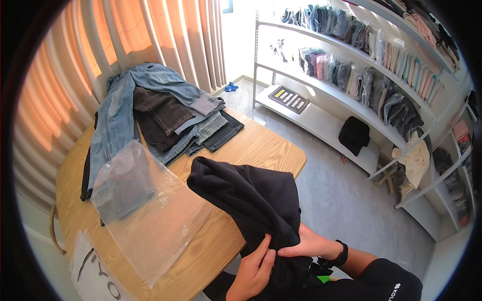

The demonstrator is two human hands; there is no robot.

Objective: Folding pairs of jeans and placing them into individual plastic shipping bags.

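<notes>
A black fabric garment (256,192) extends over the near right edge of the wooden table (222,225), bunched towards my body. My left hand (256,267) grips its lower part, with the index finger laid along the cloth. Close beside it, my right hand (308,242) holds the garment's right side, thumb on top and the fingers hidden behind the cloth. A clear plastic bag (177,222) lies flat on the table to the left of the garment, its upper end over part of the blue jeans (113,116).
Dark brown trousers (162,109) and more denim lie piled at the table's far end, by curtains (150,30). A printed plastic bag (94,271) lies at the near left. Metal shelving (324,90) with bagged clothes stands at the right, a black bundle (354,135) on its bottom shelf.
</notes>
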